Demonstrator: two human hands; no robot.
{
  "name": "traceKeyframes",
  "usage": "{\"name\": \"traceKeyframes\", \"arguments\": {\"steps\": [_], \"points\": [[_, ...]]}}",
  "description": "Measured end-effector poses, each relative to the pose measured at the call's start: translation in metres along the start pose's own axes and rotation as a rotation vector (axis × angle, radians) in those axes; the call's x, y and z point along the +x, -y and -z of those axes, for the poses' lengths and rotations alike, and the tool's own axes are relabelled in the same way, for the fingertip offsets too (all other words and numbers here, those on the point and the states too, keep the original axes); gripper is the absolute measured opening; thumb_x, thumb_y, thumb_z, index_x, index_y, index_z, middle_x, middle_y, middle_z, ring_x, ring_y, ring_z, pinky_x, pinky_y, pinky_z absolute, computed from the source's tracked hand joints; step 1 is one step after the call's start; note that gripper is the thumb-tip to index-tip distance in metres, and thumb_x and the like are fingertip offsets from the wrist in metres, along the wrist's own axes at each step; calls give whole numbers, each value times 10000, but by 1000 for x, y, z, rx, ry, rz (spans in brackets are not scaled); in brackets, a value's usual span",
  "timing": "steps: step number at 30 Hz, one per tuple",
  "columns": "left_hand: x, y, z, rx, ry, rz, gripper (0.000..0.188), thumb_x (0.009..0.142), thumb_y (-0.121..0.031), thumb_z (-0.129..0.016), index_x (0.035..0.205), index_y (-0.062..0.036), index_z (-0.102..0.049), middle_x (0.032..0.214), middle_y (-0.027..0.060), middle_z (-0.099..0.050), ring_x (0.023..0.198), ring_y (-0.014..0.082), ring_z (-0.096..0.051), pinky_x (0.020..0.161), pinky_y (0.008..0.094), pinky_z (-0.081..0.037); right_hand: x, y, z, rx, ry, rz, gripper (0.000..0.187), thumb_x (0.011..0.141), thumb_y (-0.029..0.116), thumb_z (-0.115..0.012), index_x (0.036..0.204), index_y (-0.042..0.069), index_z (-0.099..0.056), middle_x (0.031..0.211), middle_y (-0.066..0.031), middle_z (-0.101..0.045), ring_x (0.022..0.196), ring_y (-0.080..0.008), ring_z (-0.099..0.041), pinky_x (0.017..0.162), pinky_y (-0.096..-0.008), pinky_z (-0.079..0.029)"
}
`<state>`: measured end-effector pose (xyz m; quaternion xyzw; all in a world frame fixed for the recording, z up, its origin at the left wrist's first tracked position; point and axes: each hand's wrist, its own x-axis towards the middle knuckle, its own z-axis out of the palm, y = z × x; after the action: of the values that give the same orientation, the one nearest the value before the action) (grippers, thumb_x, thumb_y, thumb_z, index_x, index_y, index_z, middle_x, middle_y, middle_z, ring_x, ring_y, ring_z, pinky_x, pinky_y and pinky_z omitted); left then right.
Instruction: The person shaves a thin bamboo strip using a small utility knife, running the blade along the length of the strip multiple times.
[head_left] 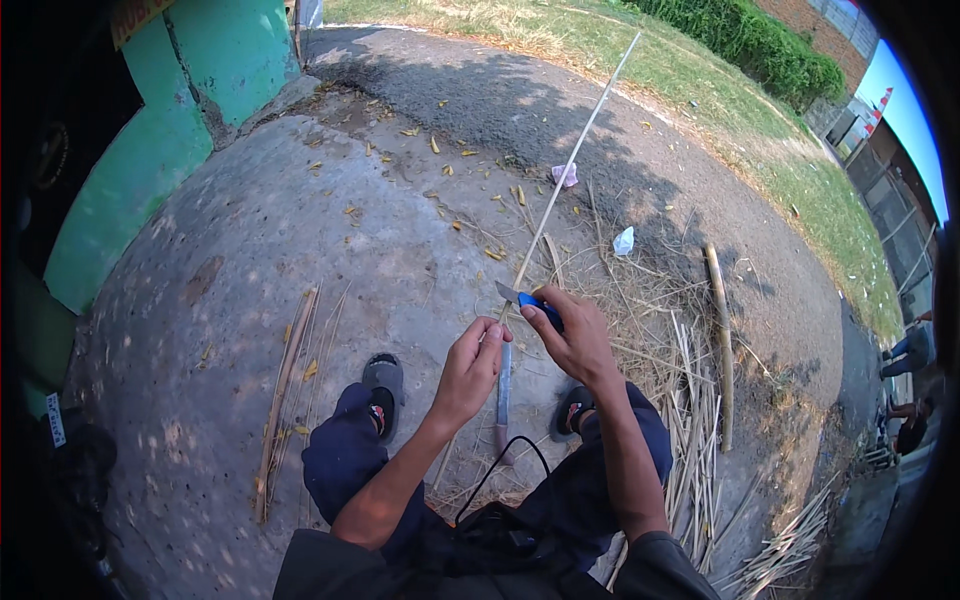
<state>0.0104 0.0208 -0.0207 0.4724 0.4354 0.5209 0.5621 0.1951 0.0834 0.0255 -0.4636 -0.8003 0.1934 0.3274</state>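
Pinching the near end of a long pale strip between thumb and fingers of the left hand; gripping a blue-handled knife in the right hand, with fingers curled round the handle and the bare blade angled left toward the strip. Cannot tell from here about actual contact between blade and strip. Holds the strip out from the left hand, far and slightly right, past a crumpled pink scrap and well left of a white scrap. Has a long flat blade tool on the concrete ground, near, between two shoes. Keeps to the right a loose heap of split strips beside a thick pole, and to the left a few thin sticks. Faces grass far right, with a green wall far left.
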Motion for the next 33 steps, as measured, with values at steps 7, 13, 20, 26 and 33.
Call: {"name": "traceKeyframes", "arguments": {"steps": [7,13,20,26,33], "points": [[0,3,0,82,-38,-111,283,1172,-320,-420,1093,-78,-543,612,-83,-338,444,21,-264,401,239,-225,0,1,-3,-22,-6,86,348,1001,435,-702,1028,88,-714,822,-129,-717,705,-317,-712,648,-421,-532],[-9,-11,-10,-283,69,147,289,1172,-373,-414,1049,-124,-496,610,-97,-287,448,8,-245,398,218,-204,3,-3,-13,-97,-99,51,362,994,451,-707,959,92,-685,736,-107,-689,641,-319,-682,607,-433,-505],[-9,0,-9,-174,-11,47,288,1168,-370,-428,1052,-117,-500,616,-95,-287,457,4,-247,407,222,-210,3,-4,-17,-51,-31,43,383,998,461,-693,938,82,-683,679,-141,-652,618,-343,-662,594,-446,-483],[-5,8,-7,120,-135,-144,278,1158,-323,-455,1023,-91,-525,633,-73,-337,491,21,-335,447,243,-272,4,0,-18,-53,-19,39,383,989,464,-701,943,84,-703,661,-141,-649,601,-340,-664,576,-444,-485],[-6,-6,-9,373,-213,-162,287,1141,-259,-459,1031,-8,-543,721,176,-560,595,293,-565,591,441,-434,7,-4,-22,-108,-125,71,370,972,485,-719,918,119,-718,689,-115,-699,596,-328,-692,557,-429,-506]]}}
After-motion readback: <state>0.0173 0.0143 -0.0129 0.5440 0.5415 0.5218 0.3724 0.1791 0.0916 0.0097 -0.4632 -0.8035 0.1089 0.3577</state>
